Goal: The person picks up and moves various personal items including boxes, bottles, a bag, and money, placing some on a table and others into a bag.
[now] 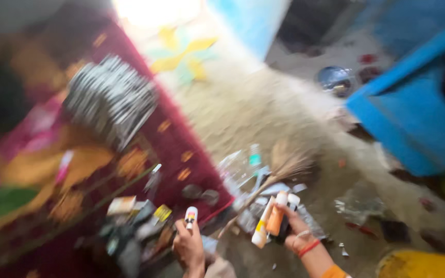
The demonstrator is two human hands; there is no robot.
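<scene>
Blurred view from above, looking down at two bare hands low in the frame, over a sandy floor (263,113).

Left hand (189,246) raised, grip closed around a small white tube (191,216) with a dark band near its top, tube upright and poking out above the fist.

Right hand (297,229), with a red bangle (309,248) on the wrist and a ring on one finger, grip clamped on a bundle of tubes held together: an orange tube (275,216) with a white cap in the middle, a white and yellow tube (260,229) on its left side, and a dark tube (290,206) with a white cap behind. All three tilted, caps pointing up and slightly right.

Just beyond the right hand, a straw broom (279,170) lying on the floor amid a litter of clear plastic wrappers (240,164) and scraps. Between and left of the hands, a heap of small packets and boxes (140,213), too blurred to tell apart.

Left half of the view filled by a dark red patterned cloth (171,134) with gold motifs, carrying a black and white striped bundle (110,98) further up. Right side: a bright blue box-like piece of furniture (413,113). Near the top, a round metal bowl (334,80) on the floor. Bottom right corner, something yellow (423,265), not clear what.
</scene>
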